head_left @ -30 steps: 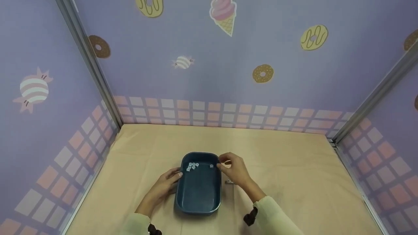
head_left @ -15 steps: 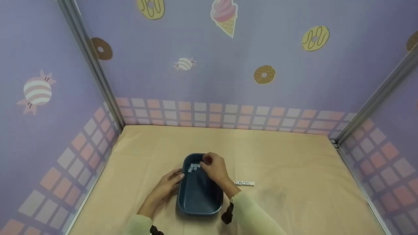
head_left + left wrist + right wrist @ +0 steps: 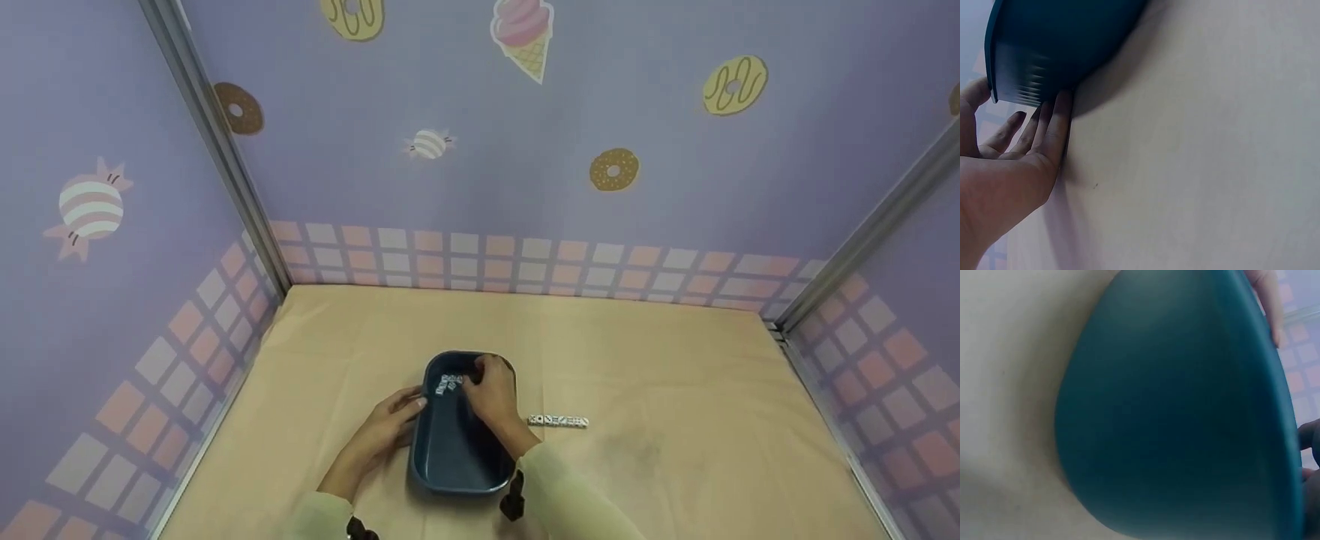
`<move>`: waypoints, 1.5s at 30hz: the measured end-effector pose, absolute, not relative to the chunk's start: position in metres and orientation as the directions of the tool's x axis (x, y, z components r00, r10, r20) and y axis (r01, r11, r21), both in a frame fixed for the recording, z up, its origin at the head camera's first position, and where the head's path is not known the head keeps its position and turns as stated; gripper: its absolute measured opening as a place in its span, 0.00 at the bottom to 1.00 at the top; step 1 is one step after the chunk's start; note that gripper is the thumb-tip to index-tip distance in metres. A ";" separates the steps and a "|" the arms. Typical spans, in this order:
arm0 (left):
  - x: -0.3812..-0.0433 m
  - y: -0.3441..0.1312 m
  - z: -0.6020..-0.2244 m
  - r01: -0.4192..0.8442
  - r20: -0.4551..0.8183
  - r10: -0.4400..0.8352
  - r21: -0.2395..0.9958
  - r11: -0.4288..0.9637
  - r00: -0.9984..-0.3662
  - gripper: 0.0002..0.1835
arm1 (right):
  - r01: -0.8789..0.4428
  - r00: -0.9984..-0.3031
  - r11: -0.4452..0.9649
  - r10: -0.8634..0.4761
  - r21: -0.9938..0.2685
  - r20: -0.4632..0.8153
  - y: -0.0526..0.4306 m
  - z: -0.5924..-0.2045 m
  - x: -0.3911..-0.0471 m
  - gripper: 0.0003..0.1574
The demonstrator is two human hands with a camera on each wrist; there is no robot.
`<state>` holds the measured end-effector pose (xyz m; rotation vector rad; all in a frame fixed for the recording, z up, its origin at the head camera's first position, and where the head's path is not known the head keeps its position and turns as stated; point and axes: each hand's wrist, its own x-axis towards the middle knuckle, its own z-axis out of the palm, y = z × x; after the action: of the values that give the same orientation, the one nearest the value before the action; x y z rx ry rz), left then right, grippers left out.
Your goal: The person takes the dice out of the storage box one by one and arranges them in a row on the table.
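Note:
A dark blue-teal rectangular tray (image 3: 450, 469) stands on the cloth-covered table. White dice (image 3: 451, 380) with dark markings lie in a cluster at its far left end. My left hand (image 3: 386, 427) holds the tray's left side, thumb at the rim and fingers against the outer wall; the left wrist view shows those fingers (image 3: 1055, 129) reaching low on the wall. My right hand (image 3: 493, 394) reaches over the right rim into the far end, fingers curled beside the cluster. Whether it pinches a die I cannot tell. The tray wall (image 3: 1168, 405) hides most of that hand in the right wrist view.
A straight row of several dice (image 3: 559, 421) lies on the beige cloth (image 3: 675, 390) just right of the tray. Purple walls (image 3: 480, 187) with printed sweets rise behind and at both sides, with grey metal posts (image 3: 232, 165) in the corners.
My right hand has moved left from the tray's right rim to inside it, covering the spot where a lone die lay. The dice row on the table is uncovered. The left hand stays on the tray.

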<state>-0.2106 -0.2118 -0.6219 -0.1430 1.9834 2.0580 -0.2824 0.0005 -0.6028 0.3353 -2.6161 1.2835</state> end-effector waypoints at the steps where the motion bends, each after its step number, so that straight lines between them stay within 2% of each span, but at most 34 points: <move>1: -0.211 -0.211 -0.622 -0.268 -0.264 0.129 0.963 -0.015 -0.956 0.38 | -0.284 -0.955 0.602 -0.108 -0.746 0.277 0.000 -0.604 -0.282 0.20; 9: -0.211 -0.211 -0.624 -0.265 -0.260 0.149 0.964 -0.017 -0.954 0.40 | -0.278 -0.958 0.653 -0.132 -0.704 0.256 0.001 -0.611 -0.282 0.16; 14: -0.210 -0.214 -0.624 -0.245 -0.234 0.178 0.969 -0.043 -0.956 0.39 | -0.346 -0.938 0.620 -0.225 -0.704 0.263 0.001 -0.612 -0.279 0.13; 18: -0.210 -0.215 -0.623 -0.247 -0.235 0.177 0.967 -0.054 -0.956 0.38 | -0.375 -0.924 0.606 -0.307 -0.702 0.229 0.001 -0.608 -0.274 0.14; 21: -0.210 -0.215 -0.622 -0.245 -0.236 0.164 0.969 -0.040 -0.958 0.39 | -0.387 -0.916 0.658 -0.356 -0.645 0.186 0.001 -0.602 -0.270 0.17; 25: -0.210 -0.215 -0.621 -0.245 -0.240 0.140 0.969 -0.018 -0.961 0.39 | -0.401 -0.911 0.765 -0.392 -0.504 0.130 0.003 -0.596 -0.266 0.22; 29: -0.210 -0.212 -0.623 -0.247 -0.242 0.139 0.969 -0.020 -0.960 0.37 | -0.430 -0.899 0.796 -0.420 -0.426 0.124 0.005 -0.600 -0.266 0.15; 32: -0.210 -0.212 -0.623 -0.249 -0.241 0.149 0.968 -0.036 -0.959 0.36 | -0.472 -0.875 0.759 -0.466 -0.448 0.131 0.006 -0.604 -0.269 0.07; 38: -0.209 -0.213 -0.622 -0.254 -0.244 0.160 0.966 -0.047 -0.957 0.38 | -0.515 -0.803 0.578 -0.583 -0.633 0.121 0.014 -0.596 -0.272 0.05; 41: -0.209 -0.213 -0.622 -0.247 -0.237 0.161 0.968 -0.044 -0.958 0.39 | -0.541 -0.765 0.477 -0.620 -0.692 0.171 0.030 -0.580 -0.270 0.06; 45: -0.208 -0.212 -0.622 -0.247 -0.239 0.149 0.968 -0.037 -0.960 0.40 | -0.605 -0.722 0.392 -0.636 -0.694 0.270 0.065 -0.563 -0.270 0.08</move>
<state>-0.2084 -0.2121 -0.6219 -0.1037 1.9681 2.0803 -0.2697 0.0651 -0.5633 1.1836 -2.6530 1.2953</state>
